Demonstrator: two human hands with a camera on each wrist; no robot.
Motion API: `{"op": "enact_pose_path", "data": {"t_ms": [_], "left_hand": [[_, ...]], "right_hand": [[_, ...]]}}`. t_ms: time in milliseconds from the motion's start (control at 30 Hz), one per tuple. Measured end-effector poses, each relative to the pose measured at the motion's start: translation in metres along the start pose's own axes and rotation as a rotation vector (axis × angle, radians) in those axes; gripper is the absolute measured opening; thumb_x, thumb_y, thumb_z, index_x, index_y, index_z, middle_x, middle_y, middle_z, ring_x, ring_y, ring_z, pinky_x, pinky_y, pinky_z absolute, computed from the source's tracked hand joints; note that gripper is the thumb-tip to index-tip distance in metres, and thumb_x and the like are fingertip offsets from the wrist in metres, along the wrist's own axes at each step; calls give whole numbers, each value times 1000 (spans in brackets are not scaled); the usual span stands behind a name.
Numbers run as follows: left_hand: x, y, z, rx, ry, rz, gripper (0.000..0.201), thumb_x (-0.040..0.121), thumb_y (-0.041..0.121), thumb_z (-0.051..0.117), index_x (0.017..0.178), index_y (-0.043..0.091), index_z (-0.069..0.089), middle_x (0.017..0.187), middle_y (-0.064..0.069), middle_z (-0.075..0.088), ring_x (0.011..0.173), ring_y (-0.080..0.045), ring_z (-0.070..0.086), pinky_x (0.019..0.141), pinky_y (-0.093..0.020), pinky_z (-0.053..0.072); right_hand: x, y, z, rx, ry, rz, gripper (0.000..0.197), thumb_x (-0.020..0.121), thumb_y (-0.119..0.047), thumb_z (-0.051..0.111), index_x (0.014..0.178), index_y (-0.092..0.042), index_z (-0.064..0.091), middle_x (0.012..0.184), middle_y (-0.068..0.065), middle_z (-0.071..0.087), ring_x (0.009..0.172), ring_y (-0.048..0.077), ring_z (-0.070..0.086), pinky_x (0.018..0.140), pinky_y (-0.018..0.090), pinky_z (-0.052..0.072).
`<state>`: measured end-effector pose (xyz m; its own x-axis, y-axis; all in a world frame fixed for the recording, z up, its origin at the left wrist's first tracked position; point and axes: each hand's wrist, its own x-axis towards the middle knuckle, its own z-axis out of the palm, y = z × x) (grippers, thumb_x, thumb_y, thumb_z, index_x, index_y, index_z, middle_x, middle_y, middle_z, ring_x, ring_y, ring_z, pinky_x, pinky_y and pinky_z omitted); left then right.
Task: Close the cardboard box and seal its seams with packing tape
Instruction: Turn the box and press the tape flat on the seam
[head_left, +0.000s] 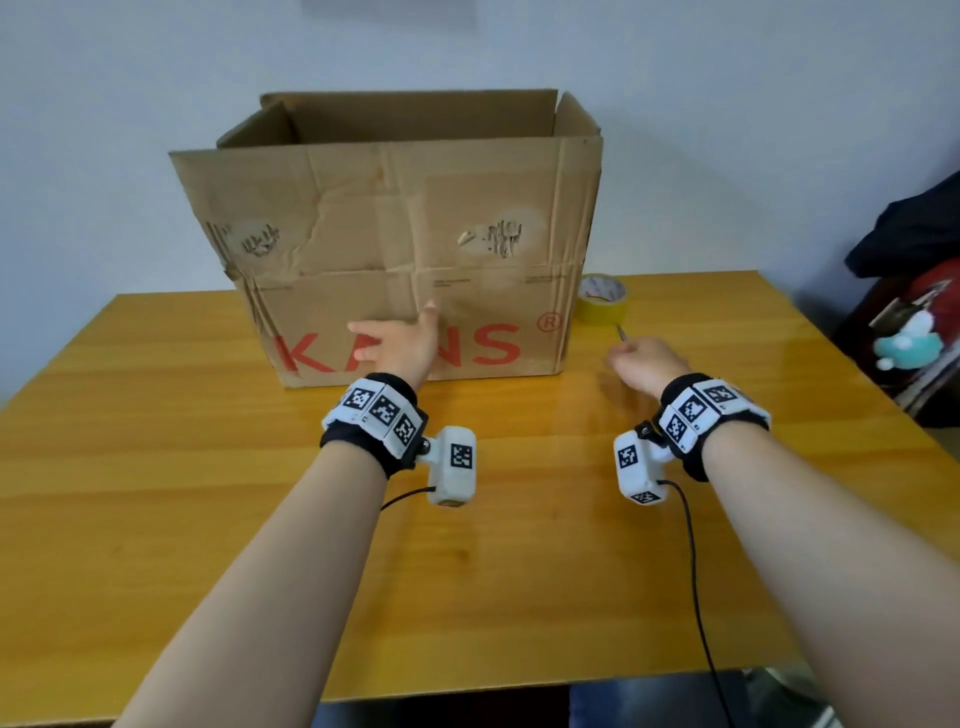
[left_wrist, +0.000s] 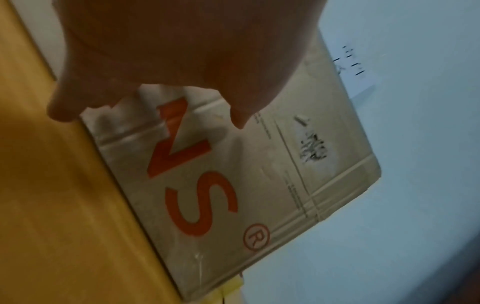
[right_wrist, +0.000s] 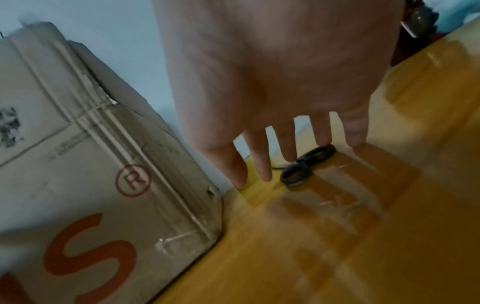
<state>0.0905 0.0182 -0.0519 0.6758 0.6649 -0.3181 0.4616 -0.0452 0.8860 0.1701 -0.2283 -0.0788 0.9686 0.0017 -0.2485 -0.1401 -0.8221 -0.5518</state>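
Note:
A worn cardboard box (head_left: 395, 223) with red letters stands on the yellow wooden table (head_left: 467, 571), its top flaps up and its top open. My left hand (head_left: 395, 332) hovers in front of the box's front wall with spread fingers and holds nothing; the left wrist view shows it (left_wrist: 182, 61) over the red letters of the box (left_wrist: 233, 174). Right of the box stands a yellow tape roll (head_left: 602, 299). My right hand (head_left: 641, 358) is just before it, its straight fingers (right_wrist: 262, 164) reaching down over the black handles of the scissors (right_wrist: 309, 164).
A white wall rises close behind the box. Dark clothing and a plush toy (head_left: 906, 343) are piled past the table's right edge. Cables trail from both wrist cameras across the near half of the table.

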Motion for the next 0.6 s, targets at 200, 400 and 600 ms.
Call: {"op": "enact_pose_path", "data": {"t_ms": [200,400,600], "left_hand": [[-7,-3,24,62,-31,-55,118,92,61,56,149,2,-28,160,-32,-10,150,-46,5,121,-51,10],[1,-12,18,70,-91,-26,130,83,70,60,149,3,-30,160,-33,-11,150,-45,6,120,-56,22],[-14,-18,7,201,-244,71,84,95,56,52,154,2,27,156,-19,35,140,-39,39,112,-54,38]], "right_hand": [[13,8,9,-222,-81,-1,32,95,-30,51,102,-11,76,106,10,70,109,33,58,109,47,28],[-19,-14,13,-223,-323,-60,16,89,-25,70,77,-19,63,73,2,58,63,18,51,55,27,45],[-47,-40,43,-148,-553,-95,29,93,-41,66,89,-15,79,72,-2,62,59,18,51,55,29,47]]}}
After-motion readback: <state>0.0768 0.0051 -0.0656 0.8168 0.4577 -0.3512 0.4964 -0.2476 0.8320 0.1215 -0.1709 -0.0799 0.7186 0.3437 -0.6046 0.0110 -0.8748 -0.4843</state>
